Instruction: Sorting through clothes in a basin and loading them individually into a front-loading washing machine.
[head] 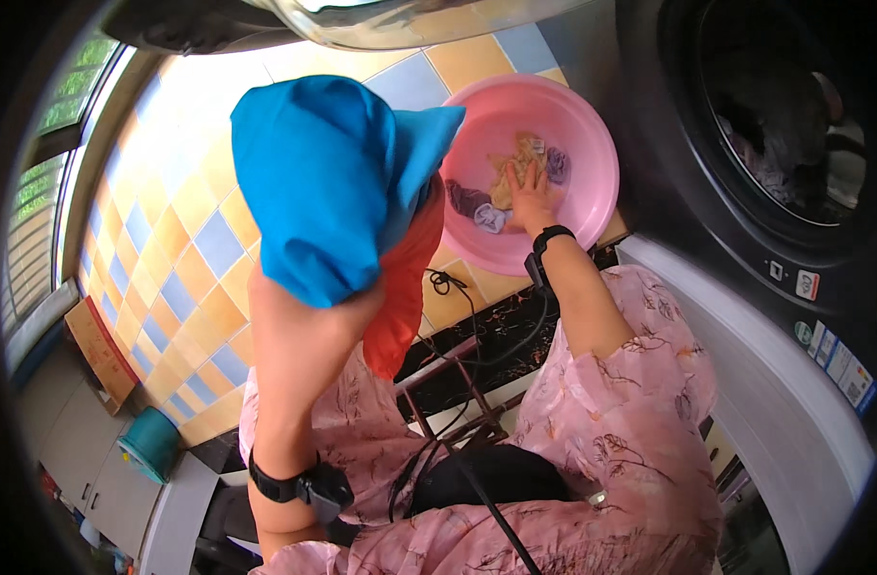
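My left hand (pixel 316 323) is raised close to the camera, gripping a bunched blue cloth (pixel 316 180) with an orange-red part (pixel 406 302) hanging below it. Which garment or bag this is, I cannot tell. Down in a round pink plastic basin (pixel 589 136), my right hand (pixel 533 198) reaches with fingers spread over a crumpled yellowish fabric piece (pixel 510 172); a tag shows on the fabric. Around it lie a dark purple cloth (pixel 467 199), a pale lilac cloth (pixel 489 218) and a greyish purple cloth (pixel 557 165). The fingertips touch the yellowish piece.
On the right stands a dark front-loading washing machine (pixel 661 237) with laundry behind its round door. Black cables (pixel 474 309) run by the basin and between my knees. A teal bucket (pixel 151 442) and a cardboard box (pixel 104 352) are at the left, near a window (pixel 43 180).
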